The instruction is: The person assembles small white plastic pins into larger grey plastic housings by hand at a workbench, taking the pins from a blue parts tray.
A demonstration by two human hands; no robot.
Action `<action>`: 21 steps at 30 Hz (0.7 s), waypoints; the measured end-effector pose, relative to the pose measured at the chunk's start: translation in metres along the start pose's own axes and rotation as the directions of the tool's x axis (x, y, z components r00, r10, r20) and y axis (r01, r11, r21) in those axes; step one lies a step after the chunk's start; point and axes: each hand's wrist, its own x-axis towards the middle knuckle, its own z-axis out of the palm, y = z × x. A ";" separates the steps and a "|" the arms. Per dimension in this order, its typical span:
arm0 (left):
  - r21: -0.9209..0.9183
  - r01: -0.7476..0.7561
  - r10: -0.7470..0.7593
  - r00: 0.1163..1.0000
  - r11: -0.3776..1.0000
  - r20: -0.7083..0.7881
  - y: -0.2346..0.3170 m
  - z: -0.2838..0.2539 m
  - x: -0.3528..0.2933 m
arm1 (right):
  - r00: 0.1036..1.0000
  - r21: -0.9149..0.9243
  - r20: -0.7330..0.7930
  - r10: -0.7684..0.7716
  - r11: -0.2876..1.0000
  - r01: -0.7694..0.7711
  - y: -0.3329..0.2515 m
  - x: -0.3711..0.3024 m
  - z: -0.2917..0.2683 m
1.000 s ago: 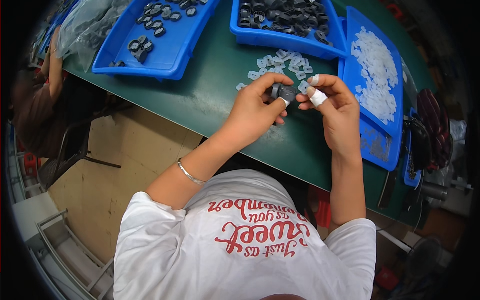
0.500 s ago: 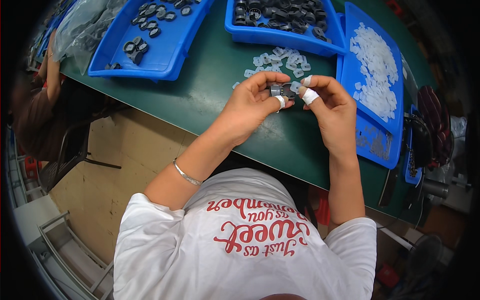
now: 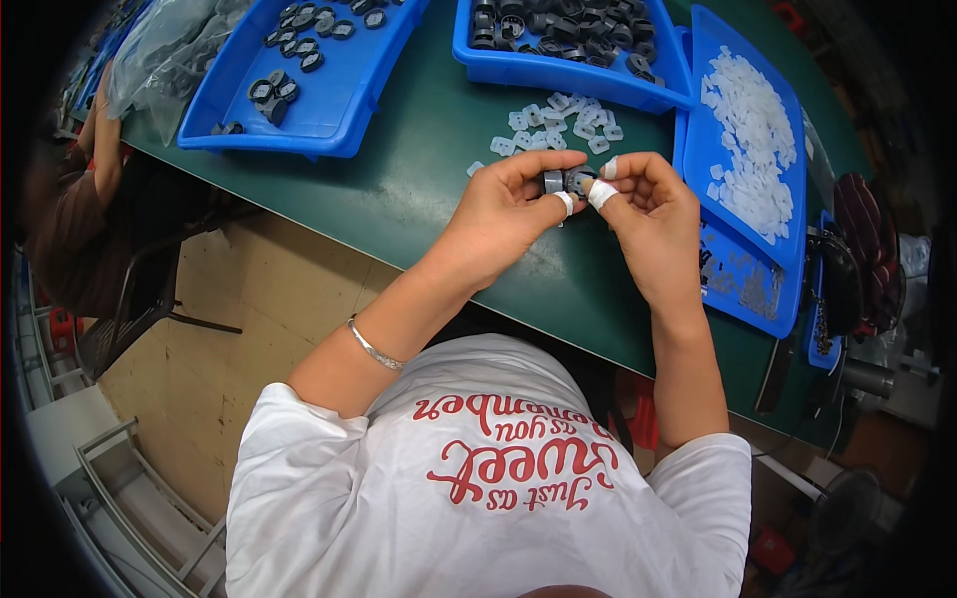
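Observation:
My left hand (image 3: 503, 209) is closed around a dark grey round plastic part (image 3: 554, 181), thumb below and fingers above. My right hand (image 3: 653, 214) pinches a small translucent white plastic piece (image 3: 585, 183) at the opening of that part; its fingertips hide much of the piece. White tape wraps both thumbs and a right fingertip. On the green table just beyond my hands lie several loose translucent white pieces (image 3: 543, 125) of the same kind.
A blue tray (image 3: 334, 140) at the left holds several dark round parts. Another blue tray (image 3: 578, 82) at the back is heaped with them. At the right, a blue tray (image 3: 797, 189) carries a pile of white pieces, overlapping a tray (image 3: 778, 324) beneath. Another person's arm (image 3: 107, 149) shows far left.
My right hand has moved slightly left, bringing the white piece from beside the dark part's opening down to it. My left hand still holds the dark part in nearly the same place.

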 end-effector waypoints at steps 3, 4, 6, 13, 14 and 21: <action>0.031 -0.007 0.007 1.000 1.000 -0.022 0.000 -0.001 0.001 | 0.996 0.031 0.010 0.084 0.996 -0.084 0.001 0.002 0.001; 0.025 0.003 -0.002 0.999 1.000 -0.038 -0.001 -0.002 0.001 | 0.996 0.032 0.010 0.084 0.996 -0.085 0.002 0.003 0.001; 0.018 0.011 -0.010 0.999 1.000 -0.052 -0.001 -0.002 0.001 | 0.988 0.138 0.032 0.151 0.978 -0.154 0.005 0.004 0.002; -0.013 0.035 -0.036 0.998 0.999 -0.043 -0.001 -0.003 0.004 | 0.979 0.110 0.114 0.168 0.977 -0.180 0.003 0.005 -0.003; 0.004 0.054 -0.054 0.998 0.999 -0.027 0.001 -0.002 0.003 | 0.983 0.079 0.108 0.151 0.984 -0.160 0.002 0.004 -0.003; -0.085 0.129 -0.127 0.992 0.988 0.023 0.005 -0.008 0.007 | 0.994 0.030 0.072 0.081 0.996 -0.083 0.004 0.001 -0.002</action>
